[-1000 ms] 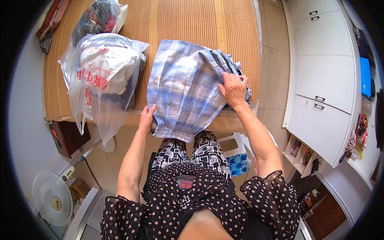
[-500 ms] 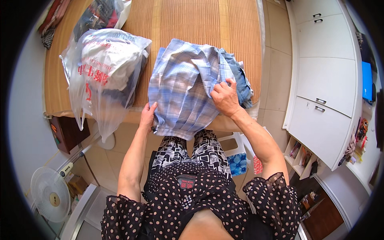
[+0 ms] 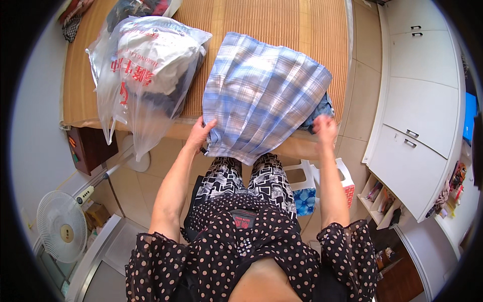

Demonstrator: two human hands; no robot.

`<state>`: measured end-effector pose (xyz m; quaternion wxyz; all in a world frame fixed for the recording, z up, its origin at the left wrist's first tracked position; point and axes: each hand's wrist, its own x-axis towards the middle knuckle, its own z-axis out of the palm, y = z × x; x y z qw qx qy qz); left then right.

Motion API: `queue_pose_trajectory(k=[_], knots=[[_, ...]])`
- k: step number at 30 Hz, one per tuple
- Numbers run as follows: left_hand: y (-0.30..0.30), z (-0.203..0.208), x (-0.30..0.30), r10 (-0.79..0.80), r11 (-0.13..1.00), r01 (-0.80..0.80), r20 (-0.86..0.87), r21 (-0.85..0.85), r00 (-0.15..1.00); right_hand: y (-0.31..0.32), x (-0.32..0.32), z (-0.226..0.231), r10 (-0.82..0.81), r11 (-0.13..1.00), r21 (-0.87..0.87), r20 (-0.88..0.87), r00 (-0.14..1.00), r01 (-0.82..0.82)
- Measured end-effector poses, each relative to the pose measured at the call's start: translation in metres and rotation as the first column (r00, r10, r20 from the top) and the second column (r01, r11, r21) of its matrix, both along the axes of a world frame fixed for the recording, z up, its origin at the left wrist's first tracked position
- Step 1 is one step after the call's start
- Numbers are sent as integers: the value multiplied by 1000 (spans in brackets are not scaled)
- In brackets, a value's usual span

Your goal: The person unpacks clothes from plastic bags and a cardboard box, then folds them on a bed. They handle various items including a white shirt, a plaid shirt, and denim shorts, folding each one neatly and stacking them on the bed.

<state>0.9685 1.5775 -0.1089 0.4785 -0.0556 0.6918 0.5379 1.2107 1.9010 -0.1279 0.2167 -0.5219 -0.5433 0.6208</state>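
Observation:
A blue and white plaid pleated skirt (image 3: 261, 90) lies fanned out at the front edge of the matted bed, its gathered waistband toward me. My left hand (image 3: 200, 133) grips the skirt's left edge near the waistband, thumb on top. Beyond the skirt's right side, my right hand (image 3: 326, 130) is raised and smeared by motion, so its fingers cannot be read. Beside that hand, a blue denim garment (image 3: 322, 109) pokes out, mostly hidden under the skirt.
A clear plastic bag (image 3: 151, 75) stuffed with clothes leans at the left, a second bag (image 3: 132, 9) behind it. White cabinets (image 3: 422, 95) line the right wall. Small stools (image 3: 304, 196) stand below the bed edge, and a fan (image 3: 63, 226) at lower left.
The skirt's right side, earlier bunched and held by my right hand, now lies spread flat over the denim. My right hand has moved off to the right. The left hand keeps its hold.

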Motion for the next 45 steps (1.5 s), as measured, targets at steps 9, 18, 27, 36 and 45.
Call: queue_pose_trajectory(k=[9,18,27,36,45], knots=[[-1,37,-7,-200,980,198,137,29,970,-160,7,-5,120,664,-731,-102,988,-156],[-6,38,-8,-63,987,24,251,156,966,-174,14,29,-333,517,-825,-439,835,-228],[-10,26,-4,-62,984,19,246,175,967,-191,13,32,-505,594,-800,-453,734,-85],[-24,17,-13,-22,954,-112,439,277,898,-199,2,60,-357,547,-811,-451,818,-208],[-10,49,-1,-62,957,-20,273,288,960,-198,-1,50,-359,600,-794,-381,852,-102]])
